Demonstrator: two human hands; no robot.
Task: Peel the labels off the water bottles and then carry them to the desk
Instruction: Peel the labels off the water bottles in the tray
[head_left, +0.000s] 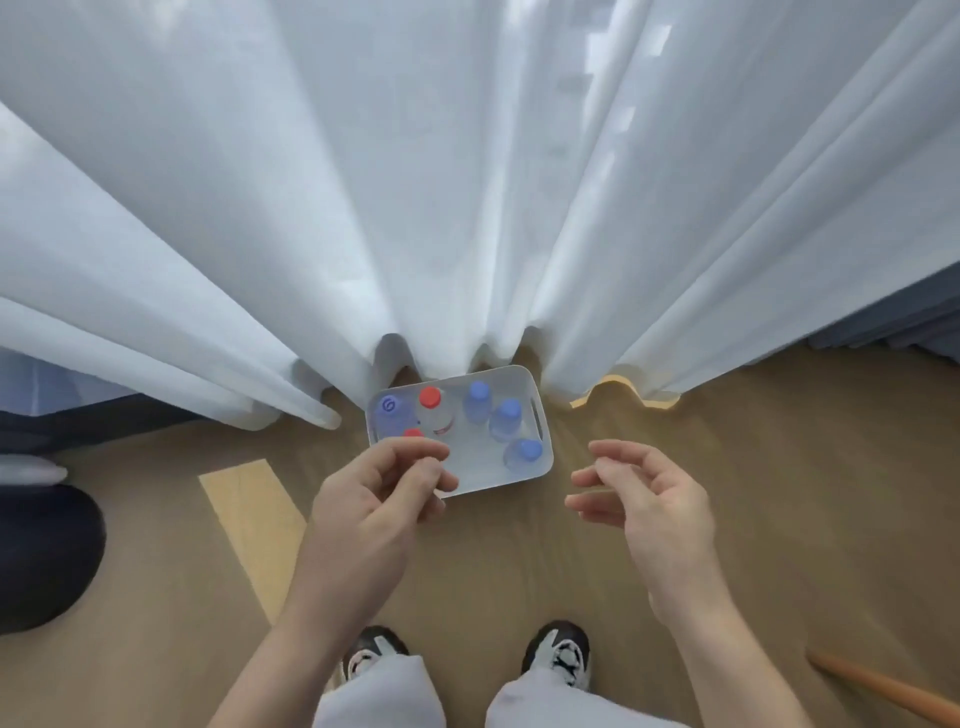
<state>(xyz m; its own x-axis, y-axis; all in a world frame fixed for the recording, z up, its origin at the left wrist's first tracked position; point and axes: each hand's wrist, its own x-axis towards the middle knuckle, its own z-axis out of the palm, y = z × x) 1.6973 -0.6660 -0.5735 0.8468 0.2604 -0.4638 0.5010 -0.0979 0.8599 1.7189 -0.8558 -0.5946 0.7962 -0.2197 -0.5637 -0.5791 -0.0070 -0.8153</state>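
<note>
A white bin (535, 400) stands on the wooden floor against the curtain, holding several water bottles upright. Three have blue caps (510, 410) on the right side, one (389, 406) at the far left, and one with a red cap (430, 398) stands between them. A second red cap (413, 433) peeks out behind my left hand. My left hand (382, 493) hovers over the bin's near left corner, fingers curled loosely and holding nothing. My right hand (644, 499) floats to the right of the bin, fingers apart and empty.
White sheer curtains (467, 182) hang down to the floor behind the bin. A dark rounded object (41, 556) sits at the left edge. A wooden pole (883, 693) lies at the lower right. My two shoes (558, 652) stand on the floor below.
</note>
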